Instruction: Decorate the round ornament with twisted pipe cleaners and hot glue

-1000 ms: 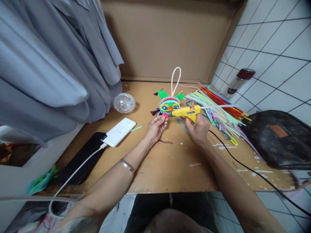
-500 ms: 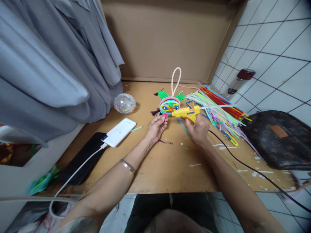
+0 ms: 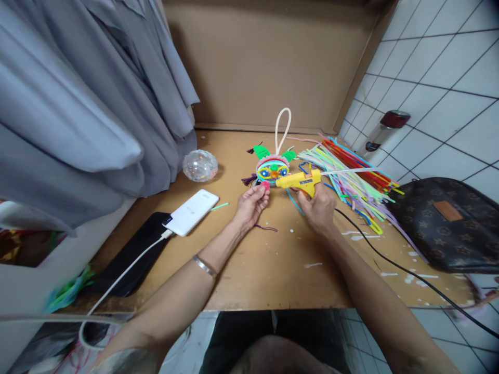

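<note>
My left hand [image 3: 251, 204] is closed, pinching a small pink-red piece [image 3: 265, 185] between thumb and finger. In my right hand [image 3: 318, 208] is a yellow hot glue gun [image 3: 299, 181], its nozzle pointing left at the pink-red piece. A clear glue stick [image 3: 346, 171] sticks out of its back end. Just behind the nozzle sits a colourful animal-face ornament [image 3: 273, 167] with green ears, blue eyes, an orange nose and a tall cream loop [image 3: 287, 117]. A dark purple tassel [image 3: 248, 180] lies at its left side. Whether the nozzle touches the piece I cannot tell.
A heap of coloured pipe cleaners [image 3: 351, 187] lies to the right, beside a brown patterned bag [image 3: 448, 226]. A clear ball [image 3: 200, 166] and a white power bank [image 3: 193, 212] with a cable stand left. The glue gun's black cord [image 3: 385, 262] crosses the table [image 3: 280, 275].
Almost nothing differs. Both hands, the glue gun and the ornament keep practically the same places.
</note>
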Demonstrator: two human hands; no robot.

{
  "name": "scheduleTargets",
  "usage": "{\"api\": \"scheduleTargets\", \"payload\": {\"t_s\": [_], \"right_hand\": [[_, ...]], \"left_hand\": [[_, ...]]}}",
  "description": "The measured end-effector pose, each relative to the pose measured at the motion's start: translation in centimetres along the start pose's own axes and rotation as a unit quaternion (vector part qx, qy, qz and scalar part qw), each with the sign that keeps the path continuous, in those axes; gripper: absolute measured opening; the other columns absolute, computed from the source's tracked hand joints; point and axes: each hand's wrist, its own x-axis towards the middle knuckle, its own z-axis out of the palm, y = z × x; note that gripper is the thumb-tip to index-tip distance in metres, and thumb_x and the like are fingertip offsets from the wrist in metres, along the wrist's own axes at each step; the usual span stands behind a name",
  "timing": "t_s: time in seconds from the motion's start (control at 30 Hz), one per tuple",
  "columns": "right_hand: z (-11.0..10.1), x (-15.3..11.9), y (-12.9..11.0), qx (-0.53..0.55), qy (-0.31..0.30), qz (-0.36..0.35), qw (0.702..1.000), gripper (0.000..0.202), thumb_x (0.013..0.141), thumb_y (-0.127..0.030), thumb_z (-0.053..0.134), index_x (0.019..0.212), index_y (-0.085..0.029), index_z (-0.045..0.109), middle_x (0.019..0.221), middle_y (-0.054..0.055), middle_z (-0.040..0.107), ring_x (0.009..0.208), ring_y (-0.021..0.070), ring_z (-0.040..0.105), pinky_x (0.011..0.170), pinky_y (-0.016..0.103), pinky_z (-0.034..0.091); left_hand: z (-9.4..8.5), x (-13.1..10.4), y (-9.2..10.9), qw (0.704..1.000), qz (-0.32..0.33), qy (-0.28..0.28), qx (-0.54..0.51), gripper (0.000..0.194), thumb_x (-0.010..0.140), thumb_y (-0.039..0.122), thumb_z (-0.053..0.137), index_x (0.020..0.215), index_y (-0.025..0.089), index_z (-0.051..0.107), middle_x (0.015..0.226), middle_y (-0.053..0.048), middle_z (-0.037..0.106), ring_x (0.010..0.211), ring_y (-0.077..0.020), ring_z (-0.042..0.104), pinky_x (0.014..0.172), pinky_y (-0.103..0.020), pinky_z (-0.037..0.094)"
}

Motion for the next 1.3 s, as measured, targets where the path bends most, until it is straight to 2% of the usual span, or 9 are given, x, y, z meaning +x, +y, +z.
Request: {"api": "scheduleTargets", "payload": {"t_s": [0.37, 0.77, 1.1, 1.3], "right_hand": [[0.25, -0.1, 0.17, -0.001, 0.033, -0.008, 0.999, 0.036, 0.09, -0.048, 0.051, 0.099, -0.017, 0.066, 0.079, 0.011, 0.072, 0.073, 0.0262, 0.065, 0.062, 0.032, 0.042], [0.11, -0.1, 0.07, 0.01, -0.002, 0.007, 1.0, 0.037, 0.088, -0.048, 0.051, 0.102, -0.016, 0.066, 0.085, 0.013, 0.071, 0.079, 0.0279, 0.065, 0.064, 0.033, 0.041], [0.21, -0.17, 0.12, -0.001, 0.031, -0.004, 1.0, 0.037, 0.09, -0.05, 0.049, 0.099, -0.018, 0.066, 0.08, 0.01, 0.071, 0.075, 0.026, 0.065, 0.062, 0.032, 0.042], [0.13, -0.08, 0.1, 0.003, 0.025, -0.001, 1.0, 0.037, 0.088, -0.048, 0.05, 0.101, -0.017, 0.066, 0.082, 0.011, 0.073, 0.073, 0.0261, 0.065, 0.062, 0.033, 0.042]], "left_hand": [[0.23, -0.19, 0.21, 1.0, -0.008, 0.002, 0.004, 0.017, 0.076, 0.01, 0.081, 0.081, 0.013, 0.066, 0.068, 0.0, 0.071, 0.055, -0.0044, 0.062, 0.056, -0.014, 0.05], [0.16, -0.08, 0.24, 1.0, -0.009, -0.004, 0.004, 0.019, 0.075, 0.01, 0.081, 0.08, 0.013, 0.063, 0.066, 0.001, 0.07, 0.054, -0.0042, 0.062, 0.056, -0.014, 0.05], [0.14, -0.11, 0.27, 1.0, -0.012, -0.01, 0.005, 0.02, 0.074, 0.011, 0.083, 0.08, 0.013, 0.063, 0.066, 0.002, 0.069, 0.053, -0.0039, 0.061, 0.055, -0.013, 0.05], [0.35, -0.24, 0.3, 1.0, -0.014, -0.007, 0.004, 0.016, 0.076, 0.009, 0.08, 0.08, 0.013, 0.064, 0.065, 0.001, 0.069, 0.052, -0.0041, 0.06, 0.055, -0.014, 0.05]]}}
